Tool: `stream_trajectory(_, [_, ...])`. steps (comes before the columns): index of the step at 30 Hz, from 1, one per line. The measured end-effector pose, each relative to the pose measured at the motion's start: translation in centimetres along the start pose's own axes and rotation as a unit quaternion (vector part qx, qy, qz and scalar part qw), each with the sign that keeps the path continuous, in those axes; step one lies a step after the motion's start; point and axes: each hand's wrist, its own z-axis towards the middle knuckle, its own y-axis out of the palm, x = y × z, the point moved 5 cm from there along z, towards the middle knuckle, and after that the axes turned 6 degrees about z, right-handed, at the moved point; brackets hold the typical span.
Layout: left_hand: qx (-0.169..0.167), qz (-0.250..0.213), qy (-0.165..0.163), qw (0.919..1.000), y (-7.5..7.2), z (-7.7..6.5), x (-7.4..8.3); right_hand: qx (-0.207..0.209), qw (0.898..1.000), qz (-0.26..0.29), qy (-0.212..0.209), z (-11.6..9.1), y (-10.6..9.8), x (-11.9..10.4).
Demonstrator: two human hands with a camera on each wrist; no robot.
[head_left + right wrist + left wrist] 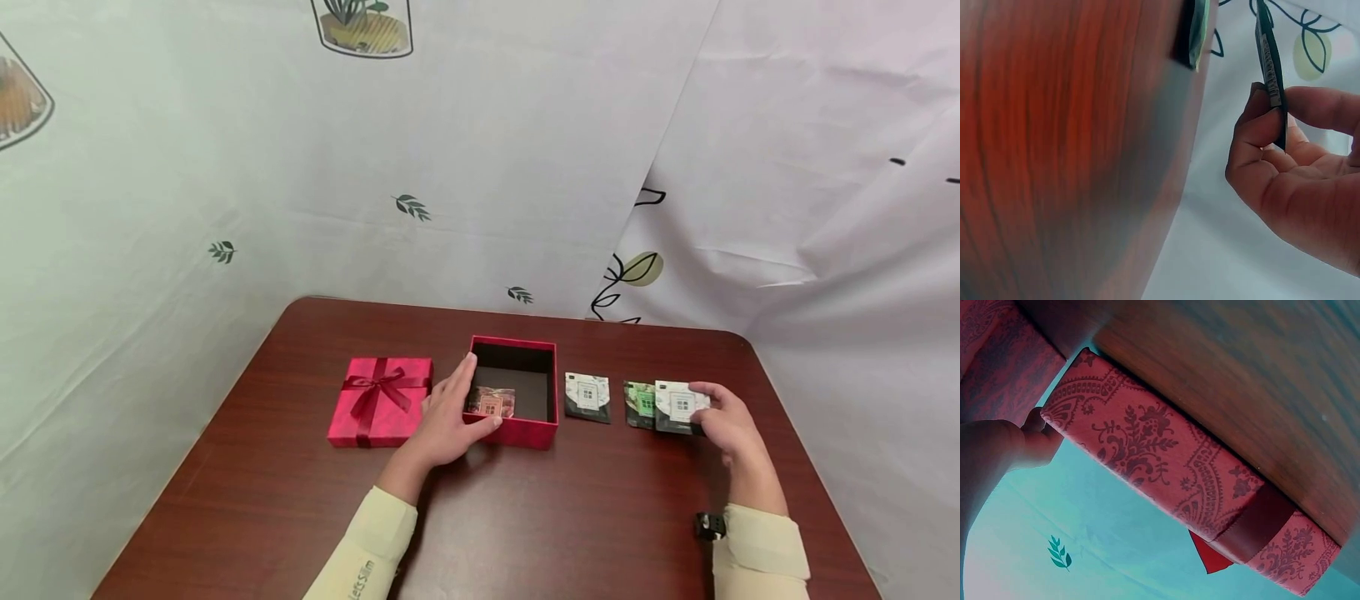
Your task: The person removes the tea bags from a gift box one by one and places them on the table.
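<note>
The black-and-white sachet (679, 407) is at the right of the scene, off the bench (585, 521) and partly covering a green sachet (639, 402). The right hand (729, 422) pinches its right edge, thumb and fingers clamped on either side. That edge grip seems sound: light pressure should keep the flat packet from creasing, and raising it clear would avoid dragging the green one along. Left of these lies another white sachet (587, 395), then the red box (525, 432) with a brownish packet (495, 402) at its near left. The left hand (444, 423) rests on the box's left side, thumb apart from its straight fingers; steady, gentle contact there suits. The ribboned lid (401, 422) sits further left.
</note>
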Motion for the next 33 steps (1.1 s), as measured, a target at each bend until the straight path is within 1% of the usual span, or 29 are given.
stream_trajectory(3, [-0.004,0.001,-0.004,1.0000,0.1,0.0,-0.1,0.001,1.000,0.001,0.008,0.1,-0.4,0.3])
stream_trajectory(9, [-0.003,-0.001,-0.002,1.0000,0.0,0.0,0.0,0.008,1.000,0.002,0.026,0.2,-1.2,1.0])
stream_trajectory(13, [-0.008,0.000,-0.009,0.9999,0.0,0.1,0.0,0.009,1.000,-0.004,0.028,0.3,-1.6,1.3])
stream_trajectory(25, [0.000,-0.004,-0.006,1.0000,0.0,0.1,0.0,0.011,0.999,-0.001,0.046,0.3,-2.5,2.2])
stream_trajectory(33, [-0.008,-0.001,-0.007,0.9999,0.1,0.1,-0.1,0.022,0.999,-0.002,0.047,0.5,-2.8,2.8])
